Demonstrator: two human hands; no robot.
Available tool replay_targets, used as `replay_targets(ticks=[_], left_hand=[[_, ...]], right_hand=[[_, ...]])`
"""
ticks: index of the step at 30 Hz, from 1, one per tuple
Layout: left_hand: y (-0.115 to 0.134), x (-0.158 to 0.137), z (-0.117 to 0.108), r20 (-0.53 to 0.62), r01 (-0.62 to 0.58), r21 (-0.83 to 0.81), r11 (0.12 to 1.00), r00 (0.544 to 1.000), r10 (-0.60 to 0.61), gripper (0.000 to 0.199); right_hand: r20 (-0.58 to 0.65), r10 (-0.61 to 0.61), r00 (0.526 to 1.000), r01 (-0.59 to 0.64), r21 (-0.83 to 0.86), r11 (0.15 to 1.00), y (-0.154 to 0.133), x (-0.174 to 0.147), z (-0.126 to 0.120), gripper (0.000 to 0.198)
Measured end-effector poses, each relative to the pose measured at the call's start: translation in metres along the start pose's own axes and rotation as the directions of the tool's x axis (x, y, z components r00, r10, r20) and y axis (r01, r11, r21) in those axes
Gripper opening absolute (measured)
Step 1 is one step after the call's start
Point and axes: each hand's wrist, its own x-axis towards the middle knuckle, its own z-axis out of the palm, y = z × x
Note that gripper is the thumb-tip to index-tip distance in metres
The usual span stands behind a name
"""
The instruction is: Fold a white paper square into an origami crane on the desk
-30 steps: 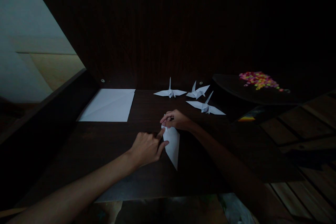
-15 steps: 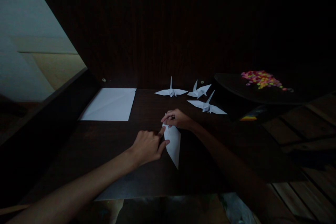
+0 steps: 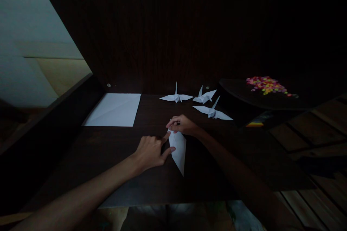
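A white sheet of paper (image 3: 179,151), folded into a narrow kite shape, lies on the dark tabletop with its long point towards me. At its far tip my right hand (image 3: 182,124) is closed, thumb and fingers pinching the paper. My left hand (image 3: 151,151) holds the left edge down, index finger near the far tip and thumb lower on the paper. Its other fingers are curled under. Beyond the hands stand three white paper cranes: one (image 3: 177,98) in the middle, one (image 3: 204,97) to its right, and one (image 3: 213,112) nearer to me.
A larger white sheet (image 3: 114,110) lies flat at the back left. On a dark raised shelf (image 3: 235,92) at the right sits a heap of small pink, red and yellow pieces (image 3: 268,85). A dark panel (image 3: 162,25) rises behind the table; wooden slats (image 3: 311,130) show at far right.
The view has shifted slightly, so the things on the table appear a little lower. Both hands stay at the folded paper, with hardly any visible movement.
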Motion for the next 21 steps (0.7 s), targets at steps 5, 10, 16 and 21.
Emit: replay_targets(ticks=[5, 10, 16, 21], left_hand=[[0.0, -0.001, 0.003, -0.018, -0.027, 0.026, 0.999, 0.999, 0.027, 0.067], [0.005, 0.002, -0.004, 0.03, -0.003, 0.038, 0.999, 1.0, 0.002, 0.068], [0.0, 0.005, -0.005, 0.041, 0.049, -0.003, 0.999, 0.998, -0.049, 0.069], [-0.006, 0.008, -0.002, 0.017, 0.116, -0.018, 0.993, 0.993, -0.115, 0.086]], right_hand=[[-0.002, -0.009, 1.0, 0.009, -0.001, 1.0, 0.002, 0.001, 0.0, 0.02], [-0.02, -0.005, 1.0, 0.005, -0.019, 1.0, 0.003, 0.002, 0.002, 0.02], [-0.006, -0.009, 1.0, 0.009, -0.045, 0.999, -0.001, 0.002, 0.001, 0.021], [0.046, -0.017, 0.999, 0.019, -0.035, 0.999, -0.004, -0.004, -0.007, 0.024]])
